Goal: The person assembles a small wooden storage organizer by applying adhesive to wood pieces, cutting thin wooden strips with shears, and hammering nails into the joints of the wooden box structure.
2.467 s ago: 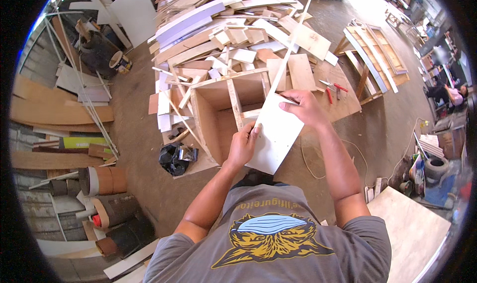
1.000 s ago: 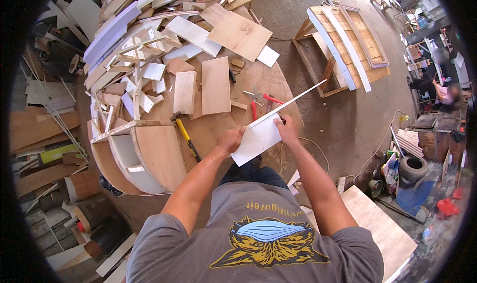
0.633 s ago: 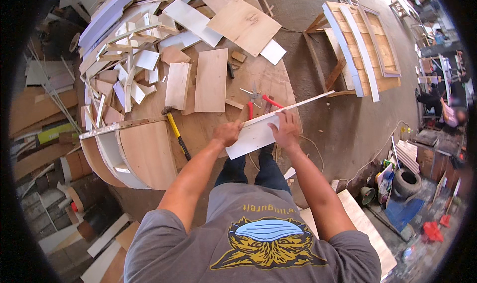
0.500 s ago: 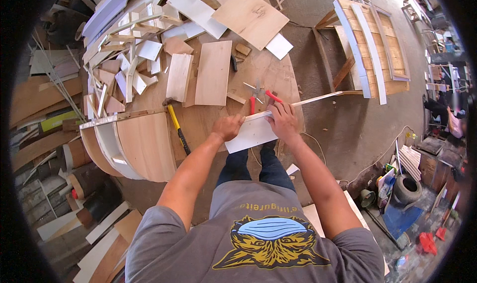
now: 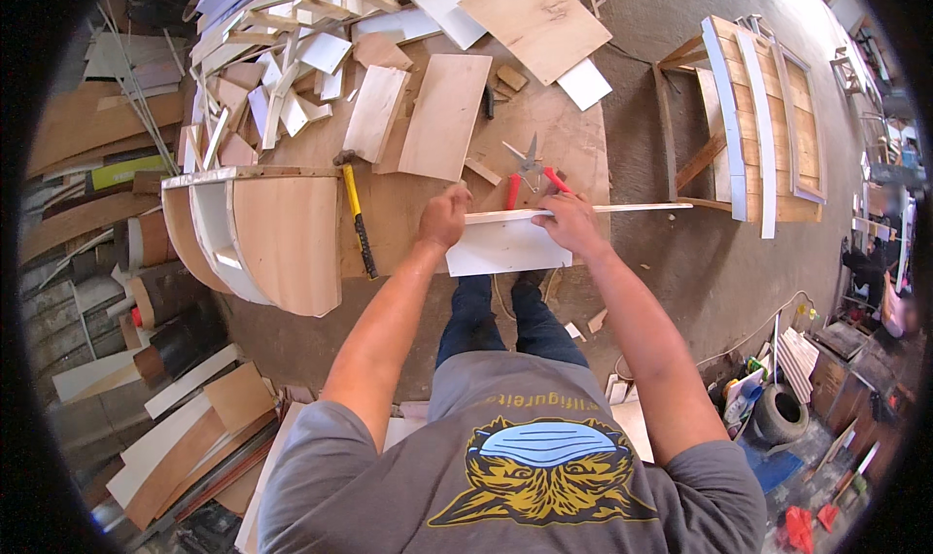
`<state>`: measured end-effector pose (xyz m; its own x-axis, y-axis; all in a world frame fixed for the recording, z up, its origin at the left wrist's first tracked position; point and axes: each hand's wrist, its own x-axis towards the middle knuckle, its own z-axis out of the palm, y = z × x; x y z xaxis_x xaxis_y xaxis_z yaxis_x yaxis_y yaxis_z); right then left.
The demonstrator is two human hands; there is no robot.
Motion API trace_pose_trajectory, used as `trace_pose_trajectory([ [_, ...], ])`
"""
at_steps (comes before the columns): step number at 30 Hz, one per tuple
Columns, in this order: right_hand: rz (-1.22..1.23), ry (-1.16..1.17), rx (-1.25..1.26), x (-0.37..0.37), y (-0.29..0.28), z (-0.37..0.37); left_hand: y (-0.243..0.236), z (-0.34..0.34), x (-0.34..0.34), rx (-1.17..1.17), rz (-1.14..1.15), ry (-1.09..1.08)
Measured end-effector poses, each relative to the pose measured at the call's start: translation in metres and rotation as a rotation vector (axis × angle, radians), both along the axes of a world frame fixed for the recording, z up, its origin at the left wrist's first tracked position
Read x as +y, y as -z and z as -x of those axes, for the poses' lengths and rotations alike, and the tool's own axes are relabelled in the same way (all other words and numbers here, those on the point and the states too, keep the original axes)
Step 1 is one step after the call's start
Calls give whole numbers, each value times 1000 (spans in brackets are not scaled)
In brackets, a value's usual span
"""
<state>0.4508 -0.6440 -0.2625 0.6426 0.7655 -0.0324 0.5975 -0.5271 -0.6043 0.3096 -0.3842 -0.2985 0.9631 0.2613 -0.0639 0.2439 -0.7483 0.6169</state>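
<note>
A woodworking workshop, shown by heaped pale wooden offcuts (image 5: pixel 322 52), a yellow-and-black hammer (image 5: pixel 357 214) and red-handled metal tools (image 5: pixel 530 165) on a brown wooden bench (image 5: pixel 575 136).

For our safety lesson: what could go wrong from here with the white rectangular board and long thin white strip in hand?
The long thin white strip juts past the right hand, so it might tip out of line with the white rectangular board. The left hand could knock the yellow-and-black-handled hammer lying near the front edge of the brown wooden surface.

Brown floor (image 5: pixel 671 272), brightly lit top right; slatted wooden stand (image 5: pixel 739 97).
</note>
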Motion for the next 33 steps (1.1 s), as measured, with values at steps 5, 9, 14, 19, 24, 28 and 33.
trace_pose_trajectory([
  [5, 37, 34, 96, -5, 11, -1, 24, 36, -15, -144, 803, -788],
  [9, 37, 0, 78, -1, 0, 0, 26, 39, -40, -370, 913, -1064],
  [14, 175, -44, 110, 6, -21, 0, 15, 37, -43, -353, 960, -1069],
  [19, 187, -54, 94, 4, -20, -1, 6, 33, -43, -139, 797, -967],
  [24, 188, -57, 168, 0, -9, -3, 9, 32, -43, -186, 669, -898],
  [28, 129, -70, 110, -2, -6, 1, -2, 24, -48, -212, 276, -676],
  [33, 46, -58, 93, -3, -7, -1, -51, -12, -74, -364, -372, -156],
])
